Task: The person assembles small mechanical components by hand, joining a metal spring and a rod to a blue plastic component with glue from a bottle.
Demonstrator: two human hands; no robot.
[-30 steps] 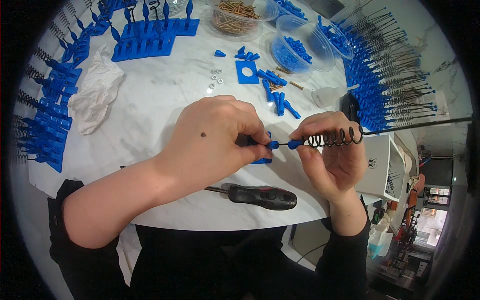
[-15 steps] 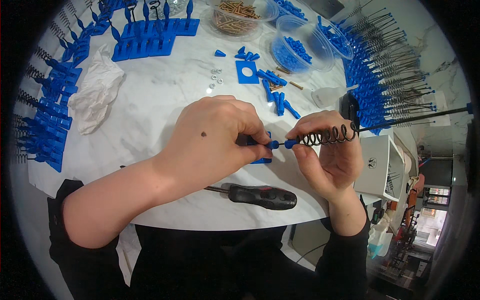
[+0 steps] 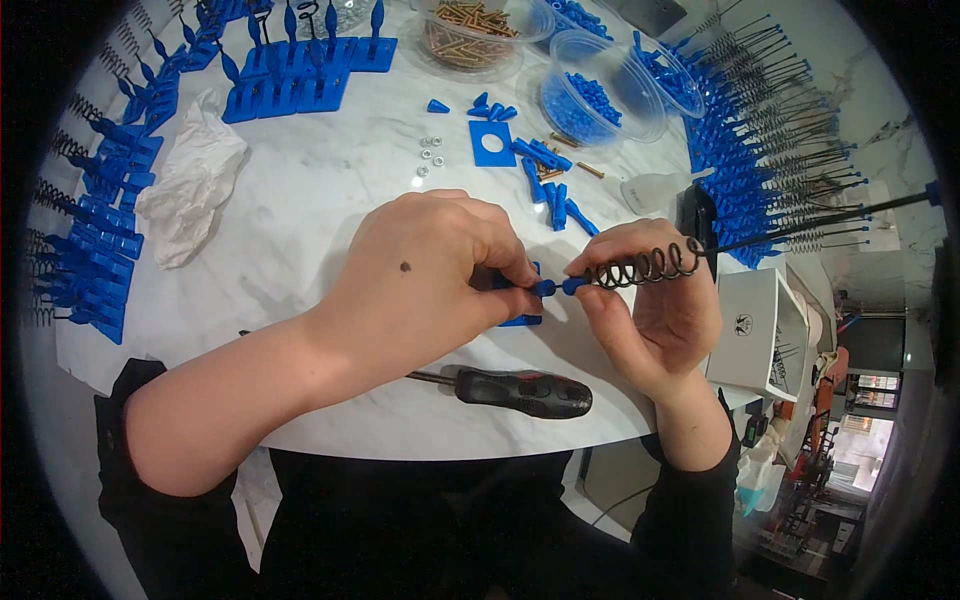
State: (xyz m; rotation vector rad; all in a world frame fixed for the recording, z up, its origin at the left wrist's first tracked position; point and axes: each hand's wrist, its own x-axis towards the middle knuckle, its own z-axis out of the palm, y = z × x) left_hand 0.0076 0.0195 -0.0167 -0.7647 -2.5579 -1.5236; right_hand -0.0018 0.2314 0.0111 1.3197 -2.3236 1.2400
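Blue plug (image 3: 545, 288) pinched in the left hand (image 3: 430, 265) could slip; the right hand (image 3: 655, 300) grips a springy coil (image 3: 645, 265) that may kick sideways.

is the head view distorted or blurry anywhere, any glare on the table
Head view: strong fisheye bending, with a black rim around the picture; both hands, the left hand and right hand, look sharp; the white marble table is evenly lit, with soft shadows and no harsh glare.
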